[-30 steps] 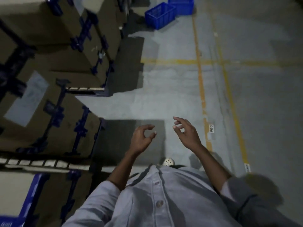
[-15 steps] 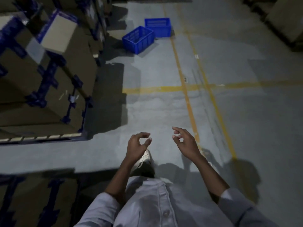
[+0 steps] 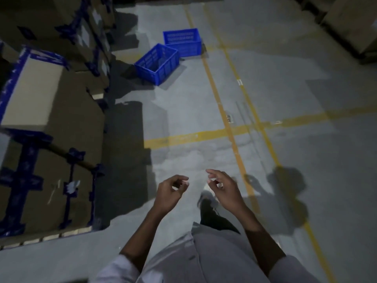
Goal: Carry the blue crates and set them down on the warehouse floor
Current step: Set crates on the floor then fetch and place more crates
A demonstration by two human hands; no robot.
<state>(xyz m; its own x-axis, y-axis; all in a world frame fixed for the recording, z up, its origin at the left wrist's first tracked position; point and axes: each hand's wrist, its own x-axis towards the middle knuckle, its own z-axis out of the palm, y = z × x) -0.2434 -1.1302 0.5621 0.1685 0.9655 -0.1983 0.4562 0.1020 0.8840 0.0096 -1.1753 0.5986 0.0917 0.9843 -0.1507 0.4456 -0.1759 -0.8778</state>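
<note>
Two blue plastic crates stand on the grey warehouse floor ahead of me. The nearer crate [image 3: 157,63] is turned at an angle; the farther crate [image 3: 182,42] sits just behind it, and both look empty. My left hand [image 3: 170,194] and my right hand [image 3: 223,188] hover side by side in front of my body, well short of the crates. Each hand has loosely curled fingers and holds nothing.
Stacked cardboard boxes [image 3: 51,123] with blue strapping line the left side. More boxes [image 3: 350,23] stand at the top right. Yellow floor lines [image 3: 230,127] cross the concrete aisle between them. My shoe [image 3: 208,198] is under my hands.
The view has moved forward down the aisle, so the crates appear closer and lower in the frame. Both hands stay empty in about the same pose.
</note>
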